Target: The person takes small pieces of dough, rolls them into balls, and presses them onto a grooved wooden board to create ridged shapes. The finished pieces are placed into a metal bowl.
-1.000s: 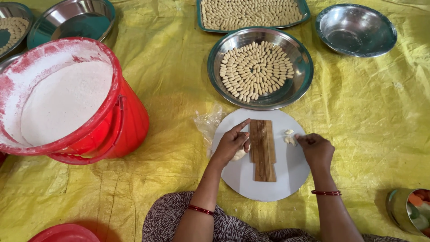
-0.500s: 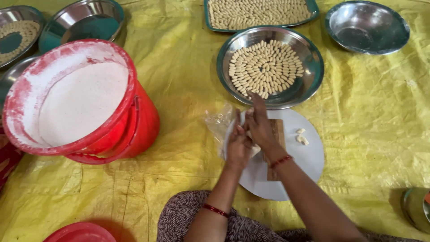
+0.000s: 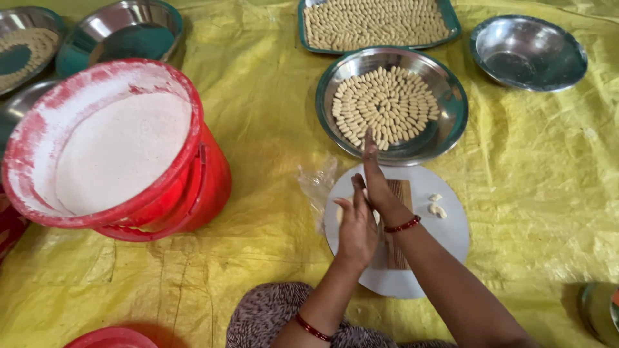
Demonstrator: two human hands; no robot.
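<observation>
My right hand [image 3: 376, 177] and my left hand [image 3: 356, 227] are pressed palm to palm above the left part of a round white board [image 3: 445, 241]. The right fingers point straight away from me, toward a steel plate [image 3: 454, 122] filled with small shaped dough pieces [image 3: 387, 106]. Whatever lies between the palms is hidden. Partly covered by my right wrist, a ridged wooden block [image 3: 403, 191] rests on the board. A few small dough bits [image 3: 437, 208] sit on the board to the right of the block.
A red bucket [image 3: 206, 174] of white flour stands at the left. At the back are a tray of dough pieces [image 3: 377, 22] and an empty steel bowl [image 3: 529, 51]; steel bowls [image 3: 122, 35] sit at upper left. A crumpled plastic bag [image 3: 317, 183] lies beside the board. Yellow sheet [image 3: 535, 212] covers the floor.
My hands were apart on either side of the wooden block. The right hand crossed over to the left hand, and now both are pressed together, the right fingers stretched further forward.
</observation>
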